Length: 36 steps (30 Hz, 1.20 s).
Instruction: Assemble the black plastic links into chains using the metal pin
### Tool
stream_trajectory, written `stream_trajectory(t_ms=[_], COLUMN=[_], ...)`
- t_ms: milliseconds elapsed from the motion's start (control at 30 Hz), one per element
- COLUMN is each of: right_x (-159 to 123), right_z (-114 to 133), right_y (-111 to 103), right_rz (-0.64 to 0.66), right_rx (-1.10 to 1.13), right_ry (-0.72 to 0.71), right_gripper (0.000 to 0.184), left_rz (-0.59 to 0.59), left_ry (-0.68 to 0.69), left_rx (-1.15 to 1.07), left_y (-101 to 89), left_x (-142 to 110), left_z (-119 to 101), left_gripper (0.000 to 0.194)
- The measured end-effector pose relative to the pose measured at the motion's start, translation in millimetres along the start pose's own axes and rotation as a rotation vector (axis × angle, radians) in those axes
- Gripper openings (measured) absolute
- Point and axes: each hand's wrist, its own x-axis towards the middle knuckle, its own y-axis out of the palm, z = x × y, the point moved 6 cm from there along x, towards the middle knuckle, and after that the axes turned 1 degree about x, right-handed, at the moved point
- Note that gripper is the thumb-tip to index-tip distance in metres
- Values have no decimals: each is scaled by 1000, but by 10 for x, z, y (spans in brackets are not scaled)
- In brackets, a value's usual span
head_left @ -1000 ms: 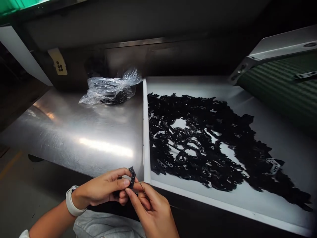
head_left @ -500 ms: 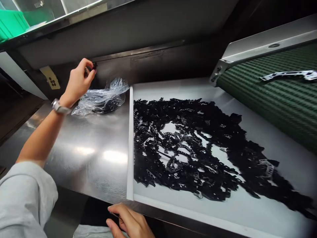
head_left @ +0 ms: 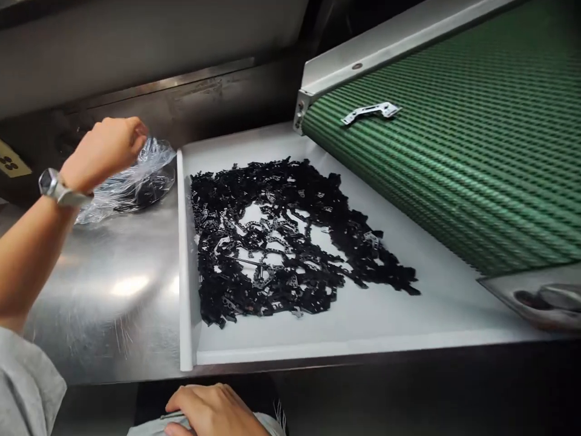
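Note:
My left hand, with a watch on its wrist, hovers at the near left over a clear plastic bag that has dark contents. Its fingers are curled, and whatever they hold is hidden behind them. At the bottom edge, my right hand rests low in front of the white tray, fingers bent. A thin slim object shows by its fingertips, too small to name. Many small black plastic parts lie heaped in the tray.
A green ribbed conveyor belt slopes over the tray's right side, with one light-edged bracket-like part on it. Its metal end frame juts out at the lower right. A steel bench lies left of the tray.
The view has swung right, showing more of the belt. My left hand has turned so its fingers point right, and the small dark part once seen at its fingertips no longer shows.

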Motion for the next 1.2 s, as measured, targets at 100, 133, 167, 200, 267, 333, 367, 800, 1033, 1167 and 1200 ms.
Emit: stream_trajectory(t_ms=[100, 133, 167, 200, 267, 333, 367, 800, 1033, 1167, 1200], right_x=[105, 135, 159, 175, 179, 149, 126, -9, -40, -56, -64], right_z=[150, 197, 240, 276, 324, 339, 335, 181, 161, 147, 144], right_y=[39, 38, 31, 19, -16, -62, -86, -97, 31, 74, 86], right_rz=[115, 152, 187, 221, 278, 311, 319, 274, 275, 252, 247], right_rx=[-25, -42, -62, -85, -131, -176, -197, -298, -309, -318, -319], right_ry=[-32, -35, -33, -24, 8, 55, 80, 117, 61, 57, 56], right_gripper=[26, 27, 28, 29, 32, 33, 33, 28, 28, 29, 30], left_rz=[48, 246, 449, 586, 611, 515, 489, 475, 643, 707, 714], left_ry=[489, 688, 846, 910, 874, 750, 689, 755, 895, 884, 872], left_rx=[-112, -169, -170, -119, -91, -84, -86, -84, 20, 23, 24], left_y=[5, 156, 333, 505, 753, 921, 992, 1197, 1029, 979, 964], left_x=[-436, -615, -780, -862, -746, -406, -217, -108, -641, -781, -786], left_z=[-1018, -1379, -1687, -1918, -2252, -2439, -2490, -2998, -2744, -2579, -2542], left_gripper=[34, 34, 33, 35, 43, 57, 65, 41, 41, 41, 40])
